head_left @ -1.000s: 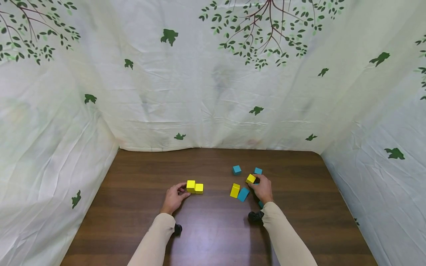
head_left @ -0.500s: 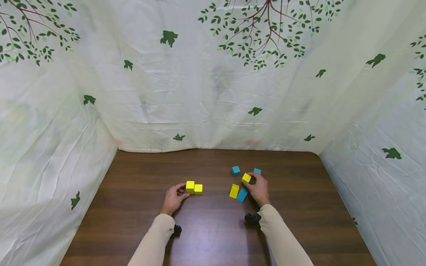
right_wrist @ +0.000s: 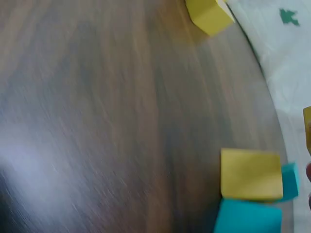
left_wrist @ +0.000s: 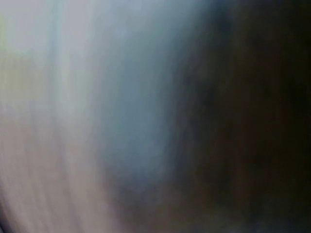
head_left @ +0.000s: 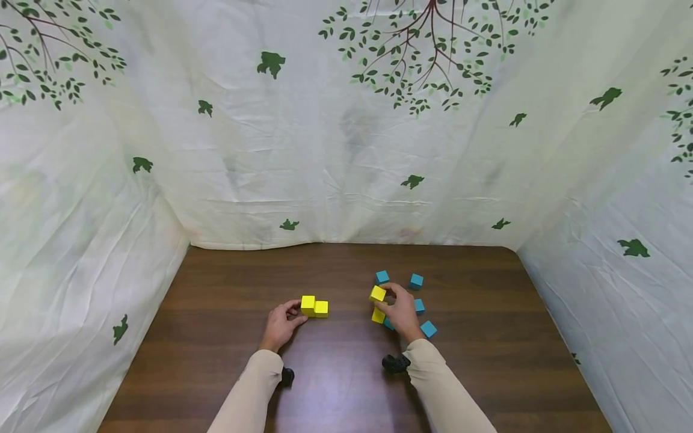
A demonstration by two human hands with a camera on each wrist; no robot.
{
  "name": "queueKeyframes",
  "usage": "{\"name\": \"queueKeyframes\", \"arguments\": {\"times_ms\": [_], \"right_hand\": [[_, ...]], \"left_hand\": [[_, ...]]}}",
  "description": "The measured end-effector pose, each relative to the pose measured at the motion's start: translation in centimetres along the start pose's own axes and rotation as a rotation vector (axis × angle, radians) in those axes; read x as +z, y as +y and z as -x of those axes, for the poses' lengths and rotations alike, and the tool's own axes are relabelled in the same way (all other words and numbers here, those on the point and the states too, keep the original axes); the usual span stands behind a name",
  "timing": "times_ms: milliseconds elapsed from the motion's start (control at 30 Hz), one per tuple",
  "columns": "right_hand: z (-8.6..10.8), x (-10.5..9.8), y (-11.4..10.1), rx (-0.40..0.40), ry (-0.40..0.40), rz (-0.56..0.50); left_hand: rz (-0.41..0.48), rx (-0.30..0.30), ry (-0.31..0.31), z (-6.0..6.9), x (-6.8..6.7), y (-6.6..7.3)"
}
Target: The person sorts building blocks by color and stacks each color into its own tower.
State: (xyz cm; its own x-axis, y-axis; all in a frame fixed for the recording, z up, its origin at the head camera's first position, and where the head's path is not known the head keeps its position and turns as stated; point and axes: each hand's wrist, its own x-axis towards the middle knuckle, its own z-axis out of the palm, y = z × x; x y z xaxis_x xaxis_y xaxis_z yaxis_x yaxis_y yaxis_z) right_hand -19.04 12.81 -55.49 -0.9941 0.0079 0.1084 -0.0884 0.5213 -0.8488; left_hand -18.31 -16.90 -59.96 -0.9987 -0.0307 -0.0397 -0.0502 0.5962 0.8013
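In the head view my right hand [head_left: 401,313] pinches a yellow cube [head_left: 378,293] between thumb and fingers, above the table. Just below it lie another yellow block [head_left: 378,316] and a blue block [head_left: 388,323], both partly hidden by the hand. At the right edge of the right wrist view, a sliver of the held yellow cube [right_wrist: 308,127] shows. My left hand [head_left: 280,325] holds a yellow cube [head_left: 307,305] from its left side, thumb in front and fingers behind. A second yellow cube [head_left: 322,309] sits against that one on the right.
Several blue cubes lie around the right hand: one beyond it [head_left: 382,276], one behind right [head_left: 416,281], others to its right [head_left: 419,306]. A white leaf-patterned cloth [head_left: 346,198] borders the brown table [head_left: 346,373]. The left wrist view is blurred.
My right hand has carried its yellow cube leftward, from near the right-hand blue cubes to above the yellow block. Blue cubes it covered now show. The left hand stays put.
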Motion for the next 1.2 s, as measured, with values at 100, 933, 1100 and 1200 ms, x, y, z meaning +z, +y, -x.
{"name": "queueKeyframes", "arguments": {"times_ms": [100,933,1100,1200], "right_hand": [[0.3,1.0,-0.4,-0.021,-0.028,0.022],[0.7,7.7,-3.6,-0.091,-0.145,0.049],[0.4,8.1,-4.1,-0.076,-0.175,0.049],[0.2,8.3,-4.4,-0.066,-0.202,0.044]], "left_hand": [[-0.003,-0.009,-0.004,0.1,0.0,0.0],[0.018,0.023,0.007,0.1,-0.1,0.0],[0.017,0.018,0.008,0.1,-0.2,0.1],[0.023,0.014,0.008,0.1,-0.2,0.1]]}}
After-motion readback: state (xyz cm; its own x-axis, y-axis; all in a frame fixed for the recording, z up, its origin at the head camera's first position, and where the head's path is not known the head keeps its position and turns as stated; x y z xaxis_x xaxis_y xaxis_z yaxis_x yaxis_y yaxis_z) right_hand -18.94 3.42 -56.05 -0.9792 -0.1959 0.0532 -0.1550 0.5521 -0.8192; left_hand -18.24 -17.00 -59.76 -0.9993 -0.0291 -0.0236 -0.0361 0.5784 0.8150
